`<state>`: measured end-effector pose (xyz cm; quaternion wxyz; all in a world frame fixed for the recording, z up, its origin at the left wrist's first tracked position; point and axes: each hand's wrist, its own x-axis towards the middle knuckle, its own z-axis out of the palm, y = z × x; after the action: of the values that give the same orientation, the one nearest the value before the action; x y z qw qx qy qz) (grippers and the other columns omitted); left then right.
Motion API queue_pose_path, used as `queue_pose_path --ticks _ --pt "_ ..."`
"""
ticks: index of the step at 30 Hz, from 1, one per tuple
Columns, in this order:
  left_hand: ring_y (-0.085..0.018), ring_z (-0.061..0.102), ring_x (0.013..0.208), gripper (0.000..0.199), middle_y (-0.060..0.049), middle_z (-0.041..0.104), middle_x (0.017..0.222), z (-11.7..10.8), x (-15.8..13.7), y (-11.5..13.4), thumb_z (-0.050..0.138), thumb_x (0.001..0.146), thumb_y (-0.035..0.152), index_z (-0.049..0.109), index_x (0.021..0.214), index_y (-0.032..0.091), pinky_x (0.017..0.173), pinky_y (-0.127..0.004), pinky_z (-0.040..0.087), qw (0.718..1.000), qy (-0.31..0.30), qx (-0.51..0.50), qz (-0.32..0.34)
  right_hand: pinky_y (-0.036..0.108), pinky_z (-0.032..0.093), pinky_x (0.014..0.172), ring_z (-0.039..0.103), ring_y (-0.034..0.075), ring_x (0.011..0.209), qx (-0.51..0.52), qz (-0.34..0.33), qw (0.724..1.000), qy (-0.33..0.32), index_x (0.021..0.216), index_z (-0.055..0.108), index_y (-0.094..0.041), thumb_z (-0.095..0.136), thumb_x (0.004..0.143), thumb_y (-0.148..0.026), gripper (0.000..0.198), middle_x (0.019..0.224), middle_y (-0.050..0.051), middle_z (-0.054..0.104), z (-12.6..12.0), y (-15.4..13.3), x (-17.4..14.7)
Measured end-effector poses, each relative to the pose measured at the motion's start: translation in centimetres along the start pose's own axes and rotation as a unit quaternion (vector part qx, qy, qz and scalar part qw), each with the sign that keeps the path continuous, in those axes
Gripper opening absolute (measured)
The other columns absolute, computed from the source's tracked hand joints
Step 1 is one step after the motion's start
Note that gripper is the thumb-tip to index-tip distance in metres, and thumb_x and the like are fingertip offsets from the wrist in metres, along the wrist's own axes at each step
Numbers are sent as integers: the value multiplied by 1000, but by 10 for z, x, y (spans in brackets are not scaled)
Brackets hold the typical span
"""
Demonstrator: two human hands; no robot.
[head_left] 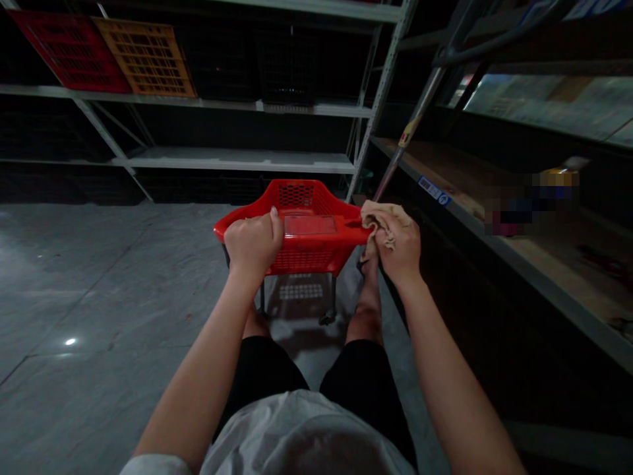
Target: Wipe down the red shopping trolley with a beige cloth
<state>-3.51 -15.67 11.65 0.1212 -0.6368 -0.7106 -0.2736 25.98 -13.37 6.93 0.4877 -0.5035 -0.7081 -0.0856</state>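
A red plastic shopping cart (pixel 310 258) on dark legs stands on the floor right in front of me. My left hand (pixel 254 241) is closed around the left part of its handle, thumb lying along the top. At the handle's right end, my right hand (pixel 399 247) grips a crumpled beige cloth (pixel 383 214). The cloth touches the red handle there, and one end hangs below it. A clear label panel (pixel 310 225) sits in the handle between my hands.
Ahead stands a metal shelving rack (pixel 237 160) with a red crate (pixel 69 49), a yellow crate (pixel 148 56) and dark crates. On the right is a wooden-topped shelf (pixel 558 264) holding blurred items, with a slanted metal pole (pixel 413 125) near it. Grey floor (pixel 89 297) lies to the left.
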Motion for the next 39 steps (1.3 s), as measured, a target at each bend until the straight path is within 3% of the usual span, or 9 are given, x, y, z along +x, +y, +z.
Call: queue_pose_path --ticks 3,7,13,18,22,27,30,35,39 --pt "-28 71 75 69 -18 75 80 0 -2 6 22 106 43 80 86 12 68 -37 43 1000 4 2 5 47 55 100 72 27 107 64 67 993 79 120 73 -23 50 93 -28 36 114 10 77 7 17 5" --pt "-27 71 72 70 -17 76 79 -1 -7 17 19 107 41 80 85 12 65 -35 43 1000 8 12 0 58 47 110 68 29 117 19 88 982 164 127 71 -25 48 92 -19 42 124 11 75 26 -21 -12" --pt "-28 74 77 69 -17 77 84 -9 -14 32 16 109 39 78 93 12 69 -36 48 999 -30 29 18 56 43 118 59 30 135 -4 -14 995 95 135 69 -29 48 96 -17 45 141 7 68 51 -124 -38" --pt "-26 74 81 56 -13 79 92 -33 -4 5 25 108 39 76 103 17 71 -33 50 981 -143 30 128 46 46 117 62 27 131 -10 -76 997 3 135 69 -25 52 99 -22 40 139 8 71 58 -147 -14" --pt "-26 72 88 54 -12 77 83 -37 11 -38 31 104 41 74 80 19 84 -36 51 967 -136 41 212 46 43 119 63 27 130 -24 -126 992 2 135 69 -23 54 99 -24 39 140 8 71 53 -130 -10" --pt "-23 67 77 55 -12 72 74 -13 8 -59 28 101 38 64 64 20 74 -35 45 983 -83 -5 164 52 44 118 61 28 134 -26 -97 994 54 136 68 -29 55 95 -24 43 141 5 69 36 -80 -28" --pt "-22 63 71 54 -11 66 67 -2 0 -52 29 100 38 59 59 21 68 -35 39 992 -36 -10 123 55 46 115 63 30 130 -17 -40 995 87 132 70 -28 50 93 -23 45 136 6 71 22 -39 -26" --pt "-23 61 71 55 -11 64 65 7 -13 -23 31 101 38 59 57 21 70 -36 38 995 8 -44 90 52 49 109 68 27 116 5 41 997 68 116 73 -25 47 91 -22 37 119 7 76 15 17 10" --pt "-25 64 73 52 -12 69 69 8 -25 14 35 101 36 66 62 20 73 -38 41 993 13 -73 90 46 54 101 70 25 107 29 98 993 61 111 75 -23 47 90 -21 35 113 9 77 20 33 30"
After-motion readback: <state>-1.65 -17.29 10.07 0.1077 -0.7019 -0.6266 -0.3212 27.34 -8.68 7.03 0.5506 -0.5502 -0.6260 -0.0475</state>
